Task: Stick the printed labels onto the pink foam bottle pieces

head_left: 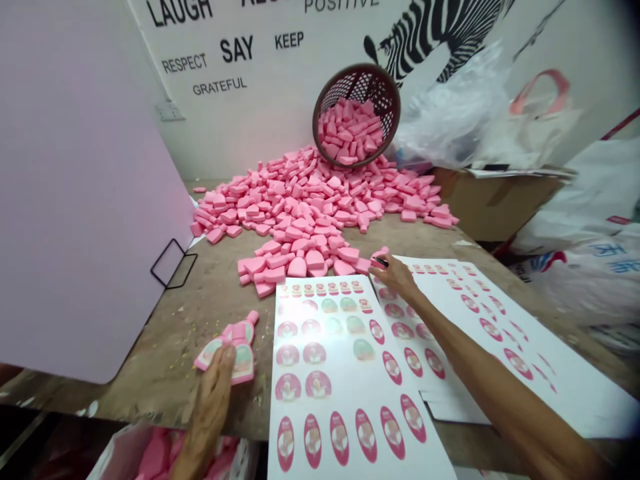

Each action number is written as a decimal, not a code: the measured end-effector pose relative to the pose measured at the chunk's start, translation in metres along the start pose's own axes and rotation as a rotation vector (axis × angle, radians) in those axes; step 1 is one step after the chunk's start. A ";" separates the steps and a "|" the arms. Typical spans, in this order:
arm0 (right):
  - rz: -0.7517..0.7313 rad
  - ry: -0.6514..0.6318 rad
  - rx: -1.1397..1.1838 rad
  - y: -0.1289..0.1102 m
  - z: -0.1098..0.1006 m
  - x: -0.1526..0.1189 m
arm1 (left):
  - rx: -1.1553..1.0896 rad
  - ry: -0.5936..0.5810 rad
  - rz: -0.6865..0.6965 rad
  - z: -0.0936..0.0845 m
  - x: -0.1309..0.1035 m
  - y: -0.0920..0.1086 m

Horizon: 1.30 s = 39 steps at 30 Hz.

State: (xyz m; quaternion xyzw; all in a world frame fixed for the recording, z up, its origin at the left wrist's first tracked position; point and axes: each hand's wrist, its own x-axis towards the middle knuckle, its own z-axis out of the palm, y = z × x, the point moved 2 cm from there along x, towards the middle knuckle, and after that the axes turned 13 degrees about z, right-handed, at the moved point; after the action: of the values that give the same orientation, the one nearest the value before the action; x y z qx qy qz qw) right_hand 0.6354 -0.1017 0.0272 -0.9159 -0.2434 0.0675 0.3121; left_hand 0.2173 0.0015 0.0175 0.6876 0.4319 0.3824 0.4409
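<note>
My left hand (213, 393) rests with its fingers on several small pink bottle-shaped pieces (243, 353) at the left of the table; these carry pale green labels. Further right, my right hand (395, 273) is closed around a dark, thin tool (381, 262), and its fingertips are at a pink piece (383, 252) by the edge of the pile. Between the hands lies a white sticker sheet (345, 373) with pink and pale green labels. A second sticker sheet (395, 313) lies partly under my right forearm.
A large pile of pink pieces (300, 200) spreads below a tipped brown basket (320, 133). A pale pink board (90, 200) stands at the left, beside a black wire stand (174, 264). A cardboard box (490, 200) and plastic bags (590, 267) are at the right.
</note>
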 end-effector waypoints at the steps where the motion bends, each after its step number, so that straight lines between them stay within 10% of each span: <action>1: -0.004 -0.021 -0.023 -0.001 0.002 0.015 | 0.138 -0.014 0.068 -0.006 0.008 -0.004; 8: 0.041 -0.065 -0.147 -0.022 0.002 0.028 | 0.439 0.166 0.517 0.010 0.018 0.049; 13: 0.048 0.069 0.006 -0.036 -0.023 -0.067 | -0.109 -0.255 0.194 0.084 -0.007 0.079; 19: -0.131 -0.345 0.378 -0.040 -0.010 -0.189 | -0.465 -0.342 -0.172 0.132 -0.043 0.089; 27: -0.323 -0.084 0.014 0.017 -0.015 -0.151 | -0.519 -0.471 -0.250 0.138 -0.051 0.082; 39: -0.507 0.068 -0.117 0.022 -0.010 -0.161 | -0.437 -0.491 -0.152 0.152 -0.056 0.076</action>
State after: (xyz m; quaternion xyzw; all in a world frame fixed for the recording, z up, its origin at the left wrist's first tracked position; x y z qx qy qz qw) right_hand 0.5069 -0.2004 0.0170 -0.8438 -0.4582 -0.0577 0.2733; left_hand 0.3558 -0.1103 0.0317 0.6141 0.2706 0.2550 0.6961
